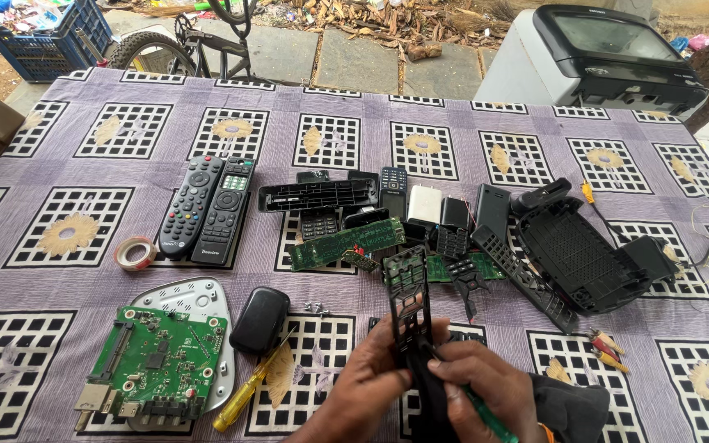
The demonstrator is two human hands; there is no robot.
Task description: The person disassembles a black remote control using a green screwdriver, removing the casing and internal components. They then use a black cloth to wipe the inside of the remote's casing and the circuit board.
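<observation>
We worked outdoors at a bench [59, 316] under a purple flowered cloth, paving and a bicycle [198, 41] beyond. Our left hand [363, 385] and right hand [482, 385] each kept a closed grip on the black remote frame [408, 287], upright near the bench's front edge, remotes [207, 209] and circuit boards [346, 244] scattered around.

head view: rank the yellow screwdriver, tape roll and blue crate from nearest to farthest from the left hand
1. yellow screwdriver, on the cloth just left of the left hand
2. tape roll, farther left and up the table
3. blue crate, on the ground beyond the table's far left corner
</observation>
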